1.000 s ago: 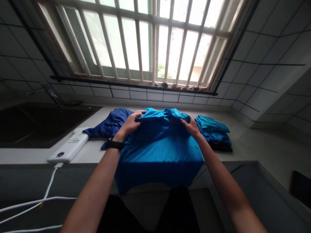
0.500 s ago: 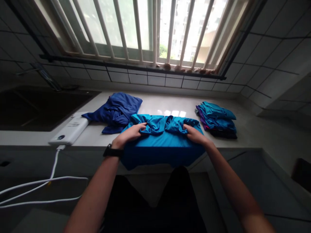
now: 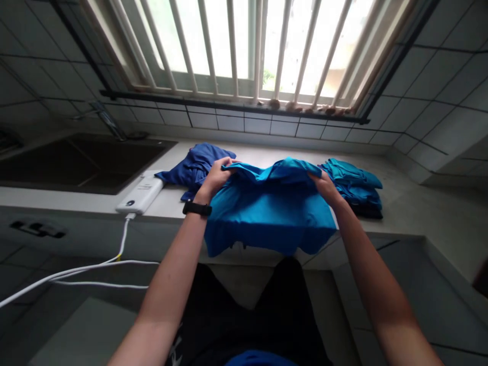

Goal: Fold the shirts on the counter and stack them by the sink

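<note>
A bright blue garment [image 3: 267,203] is spread over the counter, its lower part hanging down past the front edge. My left hand [image 3: 219,175] grips its far edge at the left corner, with the fingers closed on the fabric. At the right corner, my right hand [image 3: 324,185] pinches the same edge. Between the two hands the edge is lifted off the counter and sags in loose folds. A crumpled dark blue cloth [image 3: 200,165] lies just beyond and left of my left hand. Close to my right hand sits a stack of folded clothes [image 3: 356,183], teal on top and black at the bottom.
A white power bank [image 3: 141,193] lies left on the counter [image 3: 404,203], a white cable [image 3: 124,239] running from it. Further left is a dark sink [image 3: 95,165] with a faucet [image 3: 109,122]. Behind the counter are wall tiles and a barred window [image 3: 244,46].
Both hands have moved away from me and up, carrying the bunched edge of the blue garment. The fabric is now opened out and raised. The camera view has shifted slightly.
</note>
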Demonstrator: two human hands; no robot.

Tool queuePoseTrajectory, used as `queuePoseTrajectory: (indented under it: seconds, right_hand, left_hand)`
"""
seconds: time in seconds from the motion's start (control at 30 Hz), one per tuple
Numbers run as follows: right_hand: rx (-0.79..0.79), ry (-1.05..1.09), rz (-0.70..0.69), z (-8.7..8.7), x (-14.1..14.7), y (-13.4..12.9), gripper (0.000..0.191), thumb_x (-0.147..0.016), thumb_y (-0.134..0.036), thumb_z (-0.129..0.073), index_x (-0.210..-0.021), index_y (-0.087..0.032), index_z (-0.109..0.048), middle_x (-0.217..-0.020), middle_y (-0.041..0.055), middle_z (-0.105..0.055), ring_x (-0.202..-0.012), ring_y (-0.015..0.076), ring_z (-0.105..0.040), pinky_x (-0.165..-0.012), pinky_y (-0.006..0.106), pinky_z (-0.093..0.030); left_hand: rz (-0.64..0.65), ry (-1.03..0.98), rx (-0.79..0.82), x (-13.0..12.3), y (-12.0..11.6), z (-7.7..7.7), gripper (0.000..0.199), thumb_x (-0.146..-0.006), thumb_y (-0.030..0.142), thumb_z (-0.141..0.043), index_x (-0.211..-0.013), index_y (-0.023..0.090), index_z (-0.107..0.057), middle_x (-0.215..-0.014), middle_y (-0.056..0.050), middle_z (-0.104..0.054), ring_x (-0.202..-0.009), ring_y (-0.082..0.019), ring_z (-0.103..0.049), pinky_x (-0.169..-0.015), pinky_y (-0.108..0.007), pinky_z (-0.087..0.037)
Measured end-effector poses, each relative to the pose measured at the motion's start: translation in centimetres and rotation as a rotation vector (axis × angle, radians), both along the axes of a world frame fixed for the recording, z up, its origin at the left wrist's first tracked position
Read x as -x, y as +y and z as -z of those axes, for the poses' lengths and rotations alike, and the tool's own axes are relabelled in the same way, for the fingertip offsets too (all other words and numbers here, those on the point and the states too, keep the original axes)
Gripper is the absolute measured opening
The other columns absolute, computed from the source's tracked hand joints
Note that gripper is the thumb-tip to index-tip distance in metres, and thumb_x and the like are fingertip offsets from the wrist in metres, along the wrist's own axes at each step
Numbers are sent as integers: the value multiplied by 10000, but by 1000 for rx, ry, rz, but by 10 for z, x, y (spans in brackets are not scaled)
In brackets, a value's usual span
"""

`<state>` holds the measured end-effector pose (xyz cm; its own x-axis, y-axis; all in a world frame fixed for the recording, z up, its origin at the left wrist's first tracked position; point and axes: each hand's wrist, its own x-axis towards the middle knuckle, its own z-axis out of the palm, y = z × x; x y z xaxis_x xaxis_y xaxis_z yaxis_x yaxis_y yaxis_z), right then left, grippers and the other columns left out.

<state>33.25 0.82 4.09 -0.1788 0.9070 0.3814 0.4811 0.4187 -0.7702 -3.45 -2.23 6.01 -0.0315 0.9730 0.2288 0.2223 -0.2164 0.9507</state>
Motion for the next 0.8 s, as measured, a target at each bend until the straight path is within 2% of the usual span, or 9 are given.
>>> queuePoseTrajectory:
  seconds: [0.1, 0.2, 0.27, 0.33, 0.43, 0.5, 0.6, 0.7, 0.8]
  right_hand:
    - [140, -114, -102, 22, -10, -41, 328, -879, -540, -593, -885, -240, -725, -945, 51, -769, -1022, 329, -663, -1006, 493, -535]
    - [184, -140, -104, 36, -16, -56, 312, -876, -518, -580, -899, -246, -731, -1019, 61, -777, -1037, 313, -671, -1000, 476, -537]
    - [179, -118, -69, 38, -16, -56, 325, -891, -524, -550, -863, -241, -709, -977, 61, -766, -1000, 307, -669, -953, 470, -553]
    - [154, -85, -41, 34, -16, -54, 325, -887, -533, -554, -790, -244, -664, -883, 51, -736, -922, 293, -661, -900, 461, -565]
    - [76, 62, 16, 27, -18, -59, 324, -859, -556, -584, -716, -266, -580, -791, 40, -674, -838, 273, -646, -859, 448, -570]
    - [48, 153, 47, 23, -25, -70, 313, -840, -573, -590, -748, -274, -587, -817, 47, -679, -856, 282, -661, -859, 455, -572]
    - [147, 0, -33, 18, -40, -88, 308, -794, -570, -658, -751, -269, -611, -974, 88, -747, -954, 334, -700, -866, 479, -574]
    - [225, -253, -183, 20, -50, -100, 320, -727, -499, -731, -629, -254, -551, -1192, 135, -757, -1129, 405, -686, -942, 509, -562]
    - [206, -331, -263, 31, -49, -100, 181, -703, -424, -698, -704, -253, -640, -1266, 130, -741, -1254, 418, -639, -1061, 545, -517]
  left_hand:
    - [39, 4, 105, 0, -35, 27, 222, -739, 386, -743, -748, 204, -616, -931, -33, -758, -1022, -242, -668, -1026, -363, -495]
    - [-26, -190, 179, -5, -47, 47, 169, -792, 374, -661, -801, 207, -633, -905, -30, -754, -968, -211, -674, -981, -341, -521]
    - [-102, -344, 208, -6, -46, 51, 138, -822, 349, -593, -821, 213, -615, -897, -33, -746, -917, -195, -673, -928, -327, -546]
    - [-145, -370, 214, -5, -46, 47, 113, -807, 326, -587, -813, 214, -594, -872, -26, -723, -868, -184, -664, -881, -313, -556]
    - [-171, -211, 77, 4, -60, 35, 130, -775, 335, -599, -808, 210, -610, -915, -25, -715, -935, -197, -660, -926, -315, -541]
    - [-136, -51, -22, 13, -75, 27, 154, -773, 359, -586, -776, 209, -622, -1005, -37, -735, -1050, -232, -654, -1011, -340, -514]
    - [39, 183, -3, 27, -98, 21, 185, -783, 373, -566, -741, 206, -632, -1099, -53, -756, -1132, -285, -647, -1084, -401, -488]
    - [263, 386, 28, 35, -109, 26, 266, -766, 312, -611, -980, 208, -730, -1276, -71, -739, -1239, -306, -635, -1147, -440, -454]
    - [400, 642, -6, 34, -107, 40, 622, -742, 172, -595, -1351, 267, -680, -1583, -53, -557, -1456, -283, -496, -1264, -462, -312]
